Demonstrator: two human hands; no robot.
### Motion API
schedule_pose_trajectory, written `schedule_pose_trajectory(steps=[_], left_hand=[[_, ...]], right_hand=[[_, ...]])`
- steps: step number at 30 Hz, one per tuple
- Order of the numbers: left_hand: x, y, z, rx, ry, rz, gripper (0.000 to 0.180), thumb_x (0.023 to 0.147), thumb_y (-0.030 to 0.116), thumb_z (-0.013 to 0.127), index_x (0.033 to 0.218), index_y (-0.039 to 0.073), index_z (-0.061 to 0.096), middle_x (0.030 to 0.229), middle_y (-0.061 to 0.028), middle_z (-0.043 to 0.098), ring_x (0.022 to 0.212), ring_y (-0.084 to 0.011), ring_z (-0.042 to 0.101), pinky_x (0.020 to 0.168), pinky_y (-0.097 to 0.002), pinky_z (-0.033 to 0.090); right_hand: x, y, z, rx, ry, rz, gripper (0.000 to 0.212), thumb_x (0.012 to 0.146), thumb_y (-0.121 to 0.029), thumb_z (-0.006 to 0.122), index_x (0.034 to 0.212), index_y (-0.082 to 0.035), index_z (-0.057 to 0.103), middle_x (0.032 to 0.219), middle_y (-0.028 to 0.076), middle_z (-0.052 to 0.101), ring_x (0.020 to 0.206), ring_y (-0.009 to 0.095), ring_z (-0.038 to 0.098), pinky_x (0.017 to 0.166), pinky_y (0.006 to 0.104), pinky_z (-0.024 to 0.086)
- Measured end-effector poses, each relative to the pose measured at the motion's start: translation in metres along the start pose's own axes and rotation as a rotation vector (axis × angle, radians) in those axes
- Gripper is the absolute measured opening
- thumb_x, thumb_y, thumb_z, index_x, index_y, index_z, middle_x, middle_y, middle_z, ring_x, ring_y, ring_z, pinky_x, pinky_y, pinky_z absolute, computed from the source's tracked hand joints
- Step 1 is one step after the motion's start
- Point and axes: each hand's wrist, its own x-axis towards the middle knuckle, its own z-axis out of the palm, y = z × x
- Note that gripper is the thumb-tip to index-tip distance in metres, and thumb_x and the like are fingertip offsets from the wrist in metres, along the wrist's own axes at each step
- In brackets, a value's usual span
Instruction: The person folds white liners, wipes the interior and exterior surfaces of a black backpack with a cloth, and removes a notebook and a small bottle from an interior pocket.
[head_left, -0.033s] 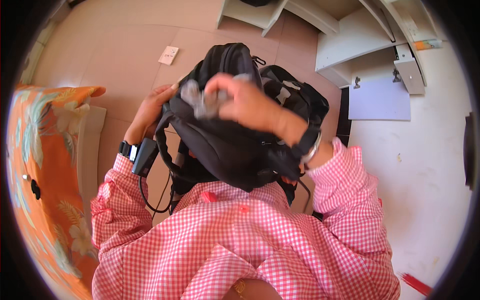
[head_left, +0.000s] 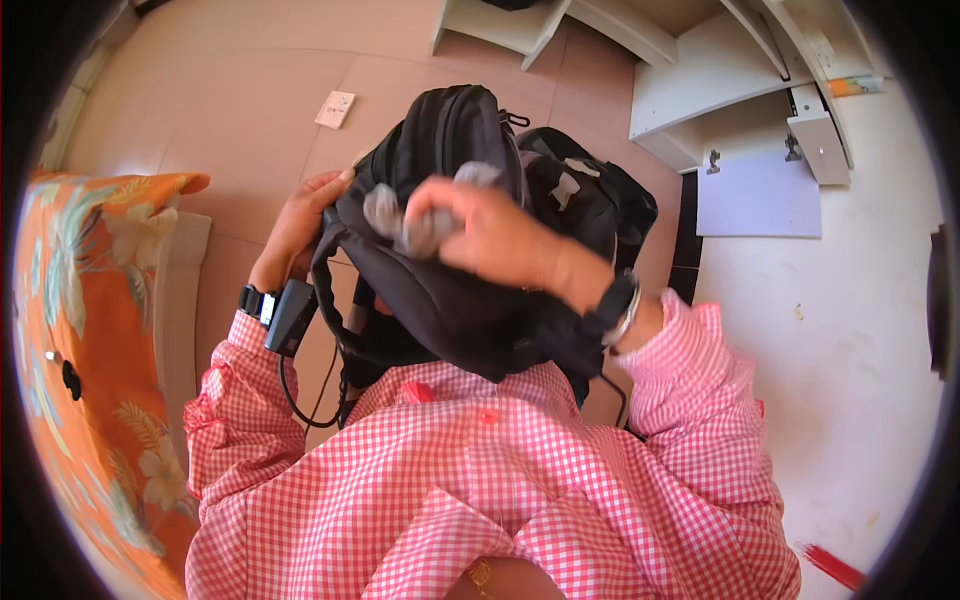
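A black backpack (head_left: 420, 300) rests on my lap, its zipped pocket side turned up. My left hand (head_left: 300, 222) is closed on the bag's left edge, its fingers partly hidden behind the fabric. My right hand (head_left: 495, 232) is over the middle of the backpack, blurred by motion. Its curled fingers are closed on a crumpled grey cloth (head_left: 425, 235), which touches or hovers just above the bag's surface; I cannot tell which. Part of the grey cloth sticks out beyond the knuckles.
Another dark bag part (head_left: 590, 195) with a pale buckle lies behind on the right. White shelving (head_left: 690, 95) with an open flap stands at far right, beside a white surface (head_left: 800, 400). An orange floral cloth (head_left: 110, 300) hangs at left. A small white card (head_left: 335, 109) lies on the tiled floor.
My right hand and the grey cloth have shifted slightly toward me across the backpack. My left hand stays on the bag's edge.
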Motion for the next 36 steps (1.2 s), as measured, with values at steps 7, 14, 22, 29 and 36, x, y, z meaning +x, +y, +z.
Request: schedule_pose_trajectory(steps=[7,14,22,29,36], left_hand=[[-0.005,-0.005,-0.007,0.086,0.027,-0.005,0.024,0.093,0.021,0.052,0.098,-0.002,0.058,0.082,-0.0047,0.064,0.067,-0.0111,0.062,0.060,-0.0228,0.052],[0.001,0.033,-0.012,0.769,-0.003,0.119,0.021,0.093,0.016,0.051,0.101,-0.001,0.060,0.084,-0.0013,0.062,0.076,-0.0077,0.057,0.074,-0.0191,0.045],[-0.057,0.073,0.119,1.650,-0.486,0.890,0.040,0.076,0.010,0.065,0.114,0.003,0.055,0.117,-0.0154,0.055,0.111,-0.0306,0.051,0.092,-0.0356,0.043],[-0.060,0.068,0.156,1.995,-0.571,0.348,0.064,0.076,0.038,0.066,0.128,0.008,0.044,0.093,-0.0178,0.061,0.084,-0.0353,0.059,0.074,-0.0426,0.047],[-0.014,0.029,0.152,1.937,-0.694,0.447,0.033,0.079,0.028,0.064,0.098,0.005,0.050,0.071,-0.0195,0.059,0.072,-0.0378,0.059,0.064,-0.0452,0.045]], right_hand=[[-0.091,-0.033,-0.008,0.009,-0.075,0.095,0.027,0.067,0.002,0.052,0.092,-0.006,0.056,0.087,0.009,0.055,0.086,0.026,0.054,0.076,0.0325,0.044],[-0.183,-0.030,-0.043,0.364,0.147,0.536,0.038,0.069,0.008,0.059,0.104,-0.007,0.054,0.104,0.000,0.055,0.097,0.010,0.053,0.086,0.0245,0.043],[-0.170,-0.022,-0.068,0.575,0.579,0.499,0.044,0.068,0.006,0.048,0.111,-0.004,0.046,0.103,0.003,0.049,0.097,0.012,0.050,0.087,0.0256,0.041],[-0.178,-0.001,-0.047,0.521,0.507,0.502,0.057,0.071,0.004,0.051,0.126,-0.005,0.043,0.112,0.009,0.053,0.106,0.018,0.052,0.092,0.0282,0.040],[-0.152,0.000,-0.050,0.236,0.366,0.486,0.064,0.080,-0.031,0.063,0.135,-0.012,0.040,0.112,0.015,0.057,0.103,0.029,0.056,0.088,0.0370,0.044]])
